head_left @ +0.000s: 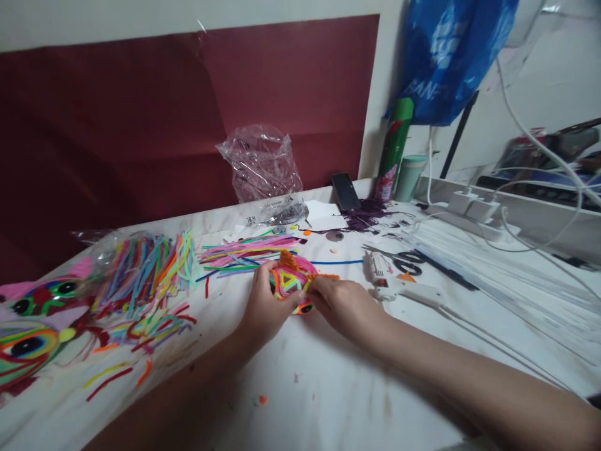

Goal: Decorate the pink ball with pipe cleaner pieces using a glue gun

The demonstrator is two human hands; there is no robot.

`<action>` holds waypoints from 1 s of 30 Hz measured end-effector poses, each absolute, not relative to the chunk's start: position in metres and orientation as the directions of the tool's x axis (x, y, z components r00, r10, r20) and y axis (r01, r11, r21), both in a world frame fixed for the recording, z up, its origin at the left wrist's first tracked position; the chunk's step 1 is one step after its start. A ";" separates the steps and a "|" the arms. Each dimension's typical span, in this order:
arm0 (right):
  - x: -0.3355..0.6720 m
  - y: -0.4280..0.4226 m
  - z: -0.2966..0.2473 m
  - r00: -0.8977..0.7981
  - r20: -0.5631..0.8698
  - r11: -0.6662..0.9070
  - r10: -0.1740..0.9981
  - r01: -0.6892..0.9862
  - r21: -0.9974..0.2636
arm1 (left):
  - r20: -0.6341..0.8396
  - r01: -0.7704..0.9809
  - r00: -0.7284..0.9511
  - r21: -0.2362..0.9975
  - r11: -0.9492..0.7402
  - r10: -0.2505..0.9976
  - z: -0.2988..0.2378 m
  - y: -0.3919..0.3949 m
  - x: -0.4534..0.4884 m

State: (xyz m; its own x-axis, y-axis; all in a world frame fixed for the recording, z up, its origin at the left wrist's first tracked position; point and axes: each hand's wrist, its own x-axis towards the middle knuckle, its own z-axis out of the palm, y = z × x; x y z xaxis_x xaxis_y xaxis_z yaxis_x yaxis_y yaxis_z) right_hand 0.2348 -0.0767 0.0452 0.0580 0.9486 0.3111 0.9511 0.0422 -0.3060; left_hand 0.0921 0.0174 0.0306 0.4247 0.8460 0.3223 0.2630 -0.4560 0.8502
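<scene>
A small round face craft (292,268) covered with pink, yellow and green pipe cleaners, with orange ear-like points, stands tilted over the table. My left hand (263,293) is closed on its left side, thumb across the lower front. At the right edge of the craft, my right hand (345,302) pinches with fingertips together. A bit of yellow pipe cleaner (308,284) shows at those fingertips; the rest is hidden by the fingers. Part of the craft's lower face, with black and orange spots, is visible between the hands.
Bundled pipe cleaners (150,269) and finished face crafts (28,347) lie left. Loose pipe cleaners (244,250) lie behind my hands. To the right are a white glue gun (408,289), black-handled scissors (407,262), clear sticks (507,275) and a power strip (483,219). Cables cross there.
</scene>
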 end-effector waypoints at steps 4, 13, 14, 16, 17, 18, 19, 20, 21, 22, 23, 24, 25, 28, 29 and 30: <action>0.237 -0.076 0.039 0.026 0.361 0.087 0.932 0.952 -0.294 | 0.310 0.224 0.440 0.871 -0.437 0.843 0.024 0.021 0.093; 0.238 -0.086 0.052 0.084 0.453 0.214 0.888 0.795 -0.567 | 0.713 0.287 0.323 0.553 -0.782 0.623 0.039 0.007 0.081; 0.238 -0.087 0.053 0.075 0.459 0.242 0.885 0.767 -0.594 | 0.707 0.264 0.392 0.526 -0.808 0.589 0.044 0.002 0.079; 0.237 -0.089 0.054 0.056 0.460 0.277 0.886 0.730 -0.624 | 0.630 0.232 0.498 0.566 -0.791 0.596 0.053 -0.008 0.077; 0.236 -0.090 0.054 0.046 0.455 0.287 0.889 0.719 -0.633 | 0.590 0.219 0.539 0.591 -0.777 0.601 0.056 -0.012 0.077; 0.235 -0.091 0.053 0.038 0.449 0.290 0.893 0.713 -0.638 | 0.558 0.211 0.564 0.616 -0.759 0.609 0.058 -0.015 0.077; 0.235 -0.092 0.053 0.029 0.442 0.292 0.897 0.711 -0.640 | 0.536 0.206 0.578 0.634 -0.745 0.615 0.059 -0.018 0.078; 0.234 -0.092 0.053 0.021 0.437 0.293 0.899 0.713 -0.637 | 0.517 0.202 0.587 0.652 -0.731 0.623 0.060 -0.019 0.079; 0.234 -0.093 0.053 0.013 0.435 0.294 0.900 0.718 -0.631 | 0.495 0.196 0.589 0.680 -0.707 0.639 0.060 -0.020 0.080; 0.234 -0.094 0.054 0.004 0.436 0.298 0.900 0.725 -0.621 | 0.462 0.185 0.589 0.722 -0.667 0.663 0.060 -0.021 0.080; 0.234 -0.095 0.055 -0.006 0.442 0.306 0.897 0.729 -0.612 | 0.413 0.171 0.590 0.776 -0.607 0.694 0.060 -0.021 0.081; 0.235 -0.096 0.056 -0.016 0.450 0.318 0.893 0.731 -0.604 | 0.348 0.150 0.595 0.838 -0.525 0.725 0.060 -0.021 0.081; 0.235 -0.097 0.057 -0.026 0.463 0.333 0.886 0.729 -0.598 | 0.272 0.126 0.600 0.897 -0.424 0.753 0.060 -0.021 0.081; 0.235 -0.098 0.058 -0.050 0.539 0.403 0.841 0.721 -0.563 | 0.065 0.035 0.612 0.993 -0.110 0.788 0.059 -0.022 0.082; 0.235 -0.099 0.057 -0.067 0.582 0.440 0.810 0.725 -0.529 | 0.024 0.000 0.619 1.000 -0.031 0.785 0.059 -0.022 0.082; 0.234 -0.099 0.056 -0.094 0.631 0.481 0.770 0.736 -0.477 | -0.002 -0.037 0.625 0.999 0.033 0.781 0.059 -0.024 0.083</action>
State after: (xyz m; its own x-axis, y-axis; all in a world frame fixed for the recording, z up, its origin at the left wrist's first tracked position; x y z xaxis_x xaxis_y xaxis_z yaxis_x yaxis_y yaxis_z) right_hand 0.2341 -0.0990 0.0561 -0.0940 0.7700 0.6311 0.7357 0.4808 -0.4771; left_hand 0.0827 -0.0236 0.0595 0.6251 0.7806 -0.0024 -0.0369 0.0325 0.9988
